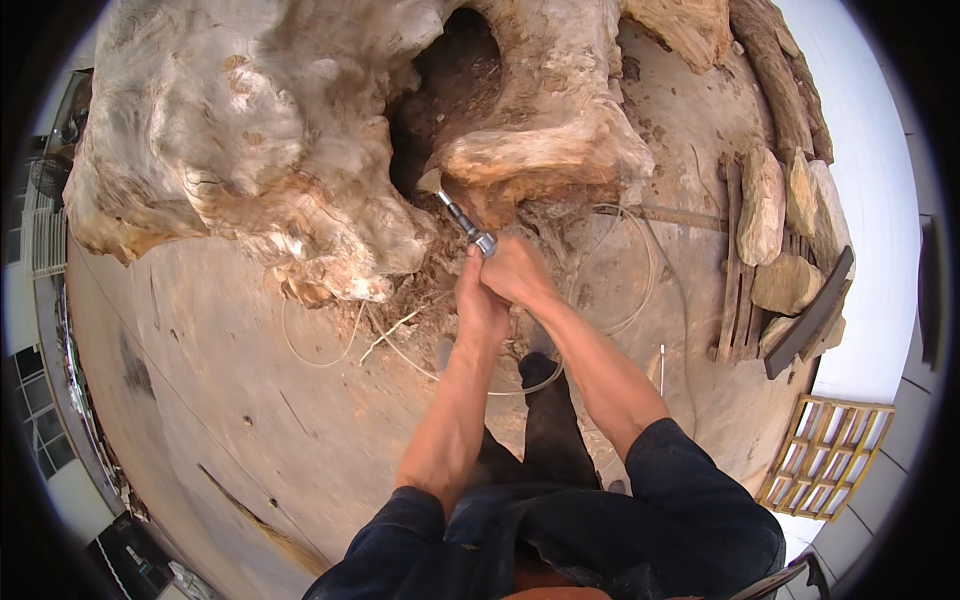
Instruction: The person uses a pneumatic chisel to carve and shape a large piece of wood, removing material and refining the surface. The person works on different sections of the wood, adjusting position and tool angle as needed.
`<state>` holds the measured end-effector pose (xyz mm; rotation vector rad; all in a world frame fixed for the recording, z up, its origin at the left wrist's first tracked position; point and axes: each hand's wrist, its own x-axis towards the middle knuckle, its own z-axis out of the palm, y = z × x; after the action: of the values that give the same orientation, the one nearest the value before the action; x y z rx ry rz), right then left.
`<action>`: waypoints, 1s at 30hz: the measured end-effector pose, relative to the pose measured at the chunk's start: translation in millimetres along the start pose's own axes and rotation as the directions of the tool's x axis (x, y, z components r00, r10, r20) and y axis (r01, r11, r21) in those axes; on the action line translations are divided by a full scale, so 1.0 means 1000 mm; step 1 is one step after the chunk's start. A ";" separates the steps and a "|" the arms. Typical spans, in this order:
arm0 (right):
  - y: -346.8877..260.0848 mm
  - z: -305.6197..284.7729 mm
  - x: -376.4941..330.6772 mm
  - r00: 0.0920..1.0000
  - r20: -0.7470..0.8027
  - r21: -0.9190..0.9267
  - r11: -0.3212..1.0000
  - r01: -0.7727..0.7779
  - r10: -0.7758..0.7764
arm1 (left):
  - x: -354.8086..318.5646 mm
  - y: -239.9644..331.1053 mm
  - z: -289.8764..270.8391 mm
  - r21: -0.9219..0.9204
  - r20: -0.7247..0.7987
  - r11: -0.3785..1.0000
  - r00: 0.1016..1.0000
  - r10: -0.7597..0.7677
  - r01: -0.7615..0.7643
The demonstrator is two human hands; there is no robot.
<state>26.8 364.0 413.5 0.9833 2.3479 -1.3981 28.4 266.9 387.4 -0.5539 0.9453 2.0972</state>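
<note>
Both my hands are closed around a slim silver die grinder [470, 227], one against the other. My left hand [484, 308] is lower on it, with the thumb up along its body. My right hand [522, 270] wraps it from the right, hiding most of its handle. A small tan head [430, 182] at the tool's far end lies close to the edge of a dark hollow in a huge pale tree root [300, 110]. Whether the head touches the wood, I cannot tell. A thin pale hose [655, 275] loops over the ground around my arms.
Bark and fibre debris [450, 265] lies under the root. Rough wood chunks [762, 205] are stacked at the right beside a white wall [880, 180]. A slatted pallet [826, 455] is at the lower right, a broom-like bundle [270, 530] at the lower left.
</note>
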 end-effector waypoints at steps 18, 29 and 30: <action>0.020 0.007 -0.011 0.969 0.075 0.042 0.970 -0.238 0.234 | -0.007 -0.018 -0.011 -0.014 -0.153 0.981 0.969 -0.195 0.195; -0.032 0.002 0.012 0.990 0.031 -0.016 0.990 -0.138 0.138 | 0.018 0.019 0.007 -0.066 -0.126 0.998 0.992 -0.007 -0.001; -0.032 0.001 0.011 0.988 0.029 -0.017 0.989 -0.148 0.149 | 0.018 0.019 0.009 -0.068 -0.141 0.998 0.990 -0.015 0.005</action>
<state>-2.9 357.8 429.2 1.1006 2.2103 -1.3281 2.2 273.7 389.7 -0.7495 0.9515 2.1089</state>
